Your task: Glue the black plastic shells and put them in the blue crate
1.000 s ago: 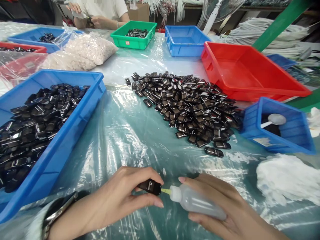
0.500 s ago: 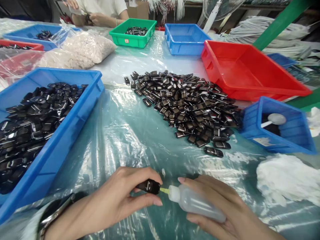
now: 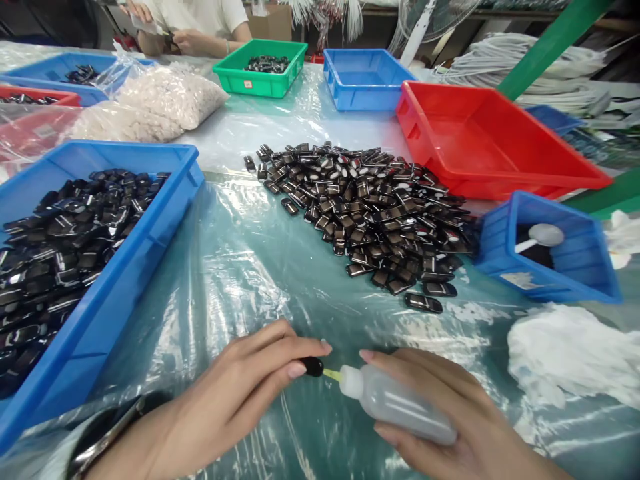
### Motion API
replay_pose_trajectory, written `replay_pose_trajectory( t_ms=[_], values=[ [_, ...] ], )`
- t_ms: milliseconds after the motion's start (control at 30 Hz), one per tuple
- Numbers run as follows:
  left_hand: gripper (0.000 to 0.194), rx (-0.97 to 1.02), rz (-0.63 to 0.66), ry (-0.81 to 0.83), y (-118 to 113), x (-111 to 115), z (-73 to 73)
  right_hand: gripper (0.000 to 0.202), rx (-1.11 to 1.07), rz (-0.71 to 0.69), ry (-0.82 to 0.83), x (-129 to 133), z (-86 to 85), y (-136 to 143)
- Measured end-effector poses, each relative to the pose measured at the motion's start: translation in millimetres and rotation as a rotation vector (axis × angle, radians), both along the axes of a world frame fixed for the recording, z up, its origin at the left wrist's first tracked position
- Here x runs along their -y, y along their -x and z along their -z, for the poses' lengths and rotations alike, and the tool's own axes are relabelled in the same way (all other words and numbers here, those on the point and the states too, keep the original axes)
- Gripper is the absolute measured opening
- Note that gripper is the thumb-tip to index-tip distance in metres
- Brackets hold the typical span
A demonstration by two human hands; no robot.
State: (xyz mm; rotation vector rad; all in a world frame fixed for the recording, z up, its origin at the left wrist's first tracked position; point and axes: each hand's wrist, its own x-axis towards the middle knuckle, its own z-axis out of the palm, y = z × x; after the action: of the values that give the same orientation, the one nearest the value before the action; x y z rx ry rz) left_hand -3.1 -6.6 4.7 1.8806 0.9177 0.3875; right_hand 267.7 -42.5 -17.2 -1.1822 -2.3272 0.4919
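My left hand (image 3: 250, 383) pinches a small glossy black plastic piece (image 3: 313, 366) between thumb and fingers, most of it hidden by them. My right hand (image 3: 445, 400) is wrapped round a translucent squeeze bottle (image 3: 400, 403) with a white cap. The bottle's thin yellow nozzle (image 3: 331, 375) points left, its tip at or very near the end of the piece; whether they touch I cannot tell. Beyond my hands lies a heap of similar black pieces (image 3: 370, 207) on the plastic-covered table (image 3: 240, 267).
A blue tray (image 3: 165, 223) full of black pieces stands at left. To the right are a red tray (image 3: 500, 140), a small blue bin (image 3: 575, 280) with a scoop (image 3: 546, 235), and white cloth (image 3: 570, 353). Farther back sit a green tray (image 3: 265, 80) and a person (image 3: 200, 27).
My left fingers have shifted on the black piece, which is turned and more covered now. The bottle stays in my right hand, almost in place. The view has moved slightly.
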Motion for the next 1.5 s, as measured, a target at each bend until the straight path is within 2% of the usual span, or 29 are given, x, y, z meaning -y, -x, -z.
replay_pose_trajectory(
  t_ms=[133,333,667,1033,1500],
  values=[
    [0.038,0.009,-0.077,0.105,-1.9,-0.7,3.8,0.038,0.032,0.017,-0.068,0.7,-1.5,-1.2],
    [0.033,0.083,-0.156,0.191,-3.8,-2.3,7.3,0.038,0.078,0.041,-0.088,0.5,1.3,-5.1],
    [0.03,0.138,-0.13,0.181,-3.6,-4.2,8.3,0.041,0.114,0.002,-0.067,-1.9,5.2,-12.9],
    [0.029,0.117,-0.136,0.201,-3.4,-5.0,5.9,0.039,0.115,-0.023,-0.034,-4.1,-1.5,-10.1],
    [0.026,0.132,-0.145,0.2,-3.5,-2.6,5.5,0.042,0.115,-0.013,-0.006,-4.7,-0.8,-8.7]
  ],
)
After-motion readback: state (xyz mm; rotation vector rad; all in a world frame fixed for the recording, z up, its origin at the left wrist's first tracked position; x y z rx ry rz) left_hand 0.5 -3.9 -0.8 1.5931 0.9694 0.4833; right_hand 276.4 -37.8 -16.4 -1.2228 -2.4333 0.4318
